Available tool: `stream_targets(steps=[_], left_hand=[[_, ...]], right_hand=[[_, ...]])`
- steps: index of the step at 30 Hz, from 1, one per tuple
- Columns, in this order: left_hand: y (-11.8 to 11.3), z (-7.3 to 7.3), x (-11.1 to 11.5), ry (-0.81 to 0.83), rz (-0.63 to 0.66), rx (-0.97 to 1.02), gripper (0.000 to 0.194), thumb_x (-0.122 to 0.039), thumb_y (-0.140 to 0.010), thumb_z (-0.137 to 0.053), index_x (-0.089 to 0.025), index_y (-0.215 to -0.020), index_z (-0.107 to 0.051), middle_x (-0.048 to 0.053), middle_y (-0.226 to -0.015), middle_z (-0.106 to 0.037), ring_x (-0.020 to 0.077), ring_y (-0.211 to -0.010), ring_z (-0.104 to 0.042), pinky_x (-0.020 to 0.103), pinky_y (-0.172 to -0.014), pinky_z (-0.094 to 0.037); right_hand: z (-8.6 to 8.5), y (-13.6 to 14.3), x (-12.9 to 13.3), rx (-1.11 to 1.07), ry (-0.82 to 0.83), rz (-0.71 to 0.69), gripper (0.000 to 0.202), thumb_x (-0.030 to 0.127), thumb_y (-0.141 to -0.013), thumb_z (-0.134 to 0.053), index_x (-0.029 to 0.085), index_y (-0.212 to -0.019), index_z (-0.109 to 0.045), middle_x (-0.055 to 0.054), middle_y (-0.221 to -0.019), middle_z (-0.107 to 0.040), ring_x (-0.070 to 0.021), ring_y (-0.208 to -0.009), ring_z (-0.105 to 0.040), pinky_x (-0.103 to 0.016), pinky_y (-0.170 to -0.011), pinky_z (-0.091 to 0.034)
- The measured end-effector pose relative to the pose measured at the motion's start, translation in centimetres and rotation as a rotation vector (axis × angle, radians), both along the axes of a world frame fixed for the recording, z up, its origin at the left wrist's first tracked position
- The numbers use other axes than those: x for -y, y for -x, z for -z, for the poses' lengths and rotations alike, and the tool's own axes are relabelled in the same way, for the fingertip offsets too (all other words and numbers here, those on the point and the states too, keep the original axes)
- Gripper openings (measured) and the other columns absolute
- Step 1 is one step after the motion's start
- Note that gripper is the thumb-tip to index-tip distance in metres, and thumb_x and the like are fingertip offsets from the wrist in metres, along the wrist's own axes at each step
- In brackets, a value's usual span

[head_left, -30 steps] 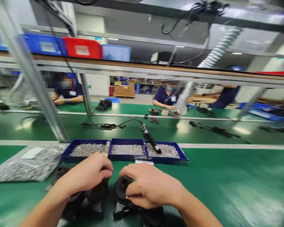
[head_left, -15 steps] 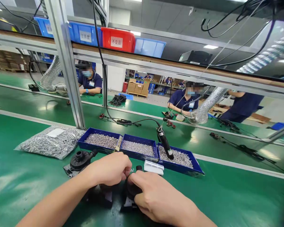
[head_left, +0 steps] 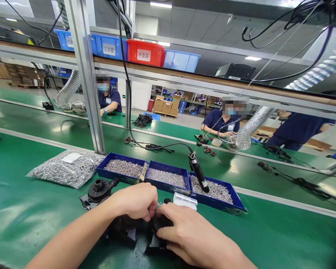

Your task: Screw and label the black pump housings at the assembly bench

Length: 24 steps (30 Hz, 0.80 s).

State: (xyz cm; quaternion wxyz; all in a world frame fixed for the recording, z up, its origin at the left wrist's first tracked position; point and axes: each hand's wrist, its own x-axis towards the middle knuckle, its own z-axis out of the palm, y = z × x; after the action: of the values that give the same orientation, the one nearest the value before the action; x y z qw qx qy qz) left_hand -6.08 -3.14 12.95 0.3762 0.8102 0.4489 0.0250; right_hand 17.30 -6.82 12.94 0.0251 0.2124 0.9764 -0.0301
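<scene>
My right hand (head_left: 189, 228) is closed around a black plastic housing (head_left: 164, 223), thumb and fingers along its near and right sides. Close above the same housing, my left hand (head_left: 140, 201) has its fingers pinched and pointing down. Whatever is between those fingertips is hidden. Under my left forearm lies another dark housing (head_left: 122, 229), partly covered. A third black housing (head_left: 99, 189), with a round top and a side spout, stands to the left. Several small bright pieces (head_left: 159, 204) lie just beyond my fingertips.
Three blue bins of small metal parts (head_left: 165, 178) stand in a row ahead. A black electric screwdriver (head_left: 198, 173) hangs over the right bin. Left is a clear bag of metal parts (head_left: 68, 168); a white block (head_left: 184, 201) sits nearer. An upright metal post (head_left: 86, 74) rises left. Co-workers sit opposite.
The camera view has turned slightly, so the bench and bins appear a little further right and lower. Both hands stay at the same housing, with only slight finger movement.
</scene>
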Motion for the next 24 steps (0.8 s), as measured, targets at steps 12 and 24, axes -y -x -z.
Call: stream_targets(steps=[12, 24], left_hand=[[-0.8, 0.1, 0.6, -0.12, 0.021, -0.087, 0.029, 0.009, -0.064, -0.08, -0.021, -0.066, -0.078, 0.001, -0.067, -0.076, 0.0224, -0.075, -0.076, 0.029, -0.067, -0.046], [0.2, -0.8, 0.3, -0.157, -0.156, 0.029, 0.016, -0.018, -0.075, -0.09, -0.022, -0.072, -0.075, -0.003, -0.071, -0.072, 0.0181, -0.07, -0.066, 0.028, -0.061, -0.038]], right_hand=[[-2.2, -2.6, 0.4, -0.161, -0.02, 0.122, 0.01, 0.026, -0.099, -0.072, 0.025, -0.108, -0.072, -0.007, -0.126, -0.067, -0.0274, -0.106, -0.07, -0.042, -0.084, -0.06], [-4.9, -0.6, 3.9, -1.333, -0.229, 0.496, 0.081, 0.014, -0.094, -0.066, 0.033, -0.166, -0.033, -0.017, -0.156, -0.045, -0.0353, -0.129, -0.06, -0.053, -0.098, -0.064]])
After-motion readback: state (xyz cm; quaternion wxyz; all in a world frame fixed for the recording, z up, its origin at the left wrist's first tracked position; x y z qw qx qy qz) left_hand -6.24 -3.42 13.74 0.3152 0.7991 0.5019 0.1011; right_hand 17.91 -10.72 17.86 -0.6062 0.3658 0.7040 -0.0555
